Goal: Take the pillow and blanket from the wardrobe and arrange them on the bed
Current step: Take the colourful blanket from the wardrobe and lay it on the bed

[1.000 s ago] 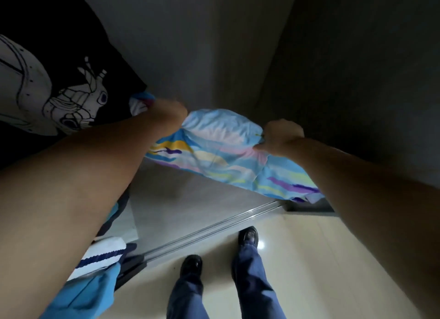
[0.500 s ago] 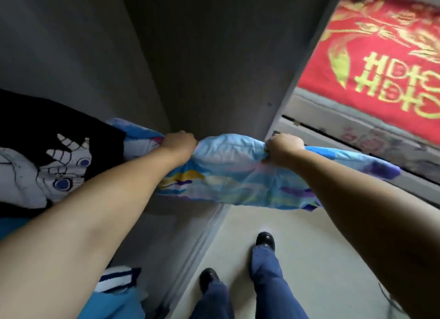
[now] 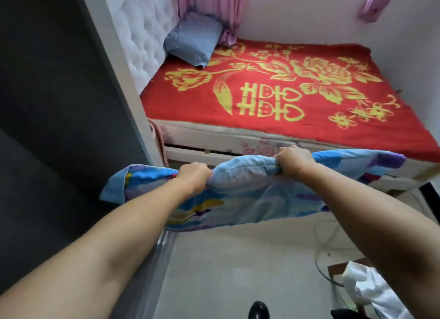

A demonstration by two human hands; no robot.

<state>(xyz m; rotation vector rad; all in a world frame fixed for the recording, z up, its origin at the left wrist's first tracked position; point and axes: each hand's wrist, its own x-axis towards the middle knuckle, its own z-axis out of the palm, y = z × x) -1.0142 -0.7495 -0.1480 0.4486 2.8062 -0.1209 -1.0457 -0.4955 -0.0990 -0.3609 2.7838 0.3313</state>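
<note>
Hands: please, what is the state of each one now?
Left hand: closed, gripping the colourful pillow.
Right hand: closed, gripping the same pillow.

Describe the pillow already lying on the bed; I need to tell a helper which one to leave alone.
On the bed, go to the corner by the white tufted headboard. The pillow leans there, plain grey-blue against the red and gold cover.

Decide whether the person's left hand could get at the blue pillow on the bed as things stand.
Probably not yet. The left hand grips the colourful bedding, and the blue pillow lies far off by the headboard, across the red bedspread.
</note>
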